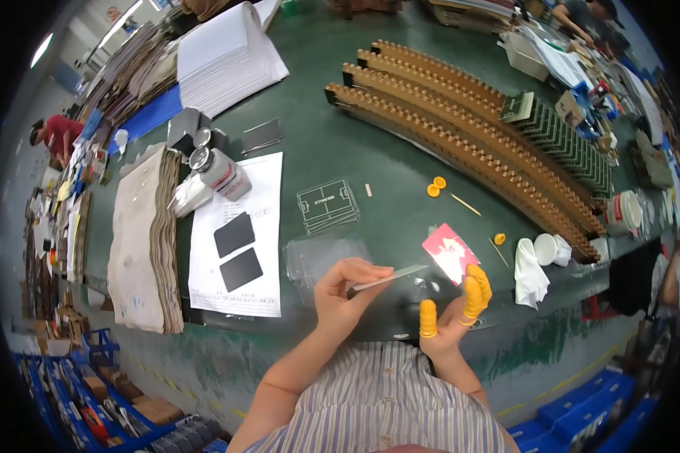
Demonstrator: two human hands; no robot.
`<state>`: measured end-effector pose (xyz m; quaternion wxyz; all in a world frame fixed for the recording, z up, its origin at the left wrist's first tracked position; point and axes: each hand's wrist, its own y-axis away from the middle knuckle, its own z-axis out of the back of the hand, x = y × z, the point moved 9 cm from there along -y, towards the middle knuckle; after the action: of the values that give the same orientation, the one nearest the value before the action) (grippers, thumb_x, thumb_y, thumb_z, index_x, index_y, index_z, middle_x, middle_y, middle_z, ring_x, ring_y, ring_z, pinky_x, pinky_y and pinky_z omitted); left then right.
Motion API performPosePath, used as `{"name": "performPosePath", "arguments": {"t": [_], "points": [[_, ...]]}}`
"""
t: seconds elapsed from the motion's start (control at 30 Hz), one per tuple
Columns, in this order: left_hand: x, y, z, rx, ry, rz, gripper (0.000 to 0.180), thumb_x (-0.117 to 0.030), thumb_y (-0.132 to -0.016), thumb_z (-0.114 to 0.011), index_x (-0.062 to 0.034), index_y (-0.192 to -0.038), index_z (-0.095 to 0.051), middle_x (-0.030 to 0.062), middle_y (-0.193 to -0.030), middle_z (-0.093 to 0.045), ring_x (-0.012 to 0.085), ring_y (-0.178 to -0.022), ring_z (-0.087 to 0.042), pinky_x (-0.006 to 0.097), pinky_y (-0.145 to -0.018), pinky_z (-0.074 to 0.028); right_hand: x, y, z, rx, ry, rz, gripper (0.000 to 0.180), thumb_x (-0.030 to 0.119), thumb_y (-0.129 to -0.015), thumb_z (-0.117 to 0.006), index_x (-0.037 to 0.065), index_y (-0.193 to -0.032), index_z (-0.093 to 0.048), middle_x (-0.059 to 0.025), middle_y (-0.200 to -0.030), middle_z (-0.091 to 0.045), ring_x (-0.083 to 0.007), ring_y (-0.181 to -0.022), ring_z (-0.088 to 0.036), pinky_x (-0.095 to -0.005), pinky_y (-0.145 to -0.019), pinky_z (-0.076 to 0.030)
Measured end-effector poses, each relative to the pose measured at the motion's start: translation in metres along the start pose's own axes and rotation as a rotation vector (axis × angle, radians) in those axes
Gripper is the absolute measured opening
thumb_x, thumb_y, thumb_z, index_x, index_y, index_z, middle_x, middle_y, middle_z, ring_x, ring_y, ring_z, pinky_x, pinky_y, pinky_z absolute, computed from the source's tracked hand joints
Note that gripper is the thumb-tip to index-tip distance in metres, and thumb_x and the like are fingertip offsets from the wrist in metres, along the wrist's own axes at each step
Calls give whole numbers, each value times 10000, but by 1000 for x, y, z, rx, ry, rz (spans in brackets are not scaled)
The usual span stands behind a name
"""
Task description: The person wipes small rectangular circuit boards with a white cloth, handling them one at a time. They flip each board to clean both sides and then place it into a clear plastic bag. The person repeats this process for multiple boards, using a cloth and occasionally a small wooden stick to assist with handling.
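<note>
Striped shirt nearest. Left hand pinches a pale card, nearly edge-on, above the green table. Right hand, in yellow finger cots, half open, seemingly empty, just beside a pink-and-white card. Risk: slack left pinch could drop the pale card.

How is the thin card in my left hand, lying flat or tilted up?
Tilted up: your left hand holds the thin card almost edge-on, while the stacked boards on the green table show a broad face.

Thin pale card, nr edge-on, tilted, held L of flat pink/wht card.
</note>
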<state>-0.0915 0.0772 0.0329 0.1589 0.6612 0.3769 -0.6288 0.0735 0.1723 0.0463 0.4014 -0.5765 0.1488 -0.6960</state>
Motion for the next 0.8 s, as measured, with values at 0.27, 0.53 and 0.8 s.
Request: {"name": "performPosePath", "arguments": {"t": [0.27, 0.53, 0.8], "points": [[-6, 2, -1, 44, -152, -93, 207, 61, -730, -689, -55, -813, -539, 138, -897, -673, 254, -899, -640, 336, -840, -438, 19, -6, -16, 82, 119, 60, 316, 318, -692, -748, 235, -985, -665, -124, -1200, -361, -287, -1066, -326, -373, -879, -322], [-14, 1, -4, 71, -315, -187, 207, 17, -710, -712, -72, -800, -548, 111, -885, -688, 246, -894, -656, 344, -854, -398, 33, -5, -29, 167, 86, 125, 316, 268, -690, -720, 293, -999, -662, -80, -1163, -334, -274, -1078, -299, -339, -847, -339], [-17, 0, -5, 67, -346, -222, 187, -10, -728, -705, -86, -788, -546, 98, -875, -695, 229, -883, -666, 353, -855, -393, 32, -2, -33, 173, 108, 121, 312, 280, -695, -709, 300, -1003, -662, -75, -1154, -323, -269, -1067, -291, -334, -847, -332]]}}
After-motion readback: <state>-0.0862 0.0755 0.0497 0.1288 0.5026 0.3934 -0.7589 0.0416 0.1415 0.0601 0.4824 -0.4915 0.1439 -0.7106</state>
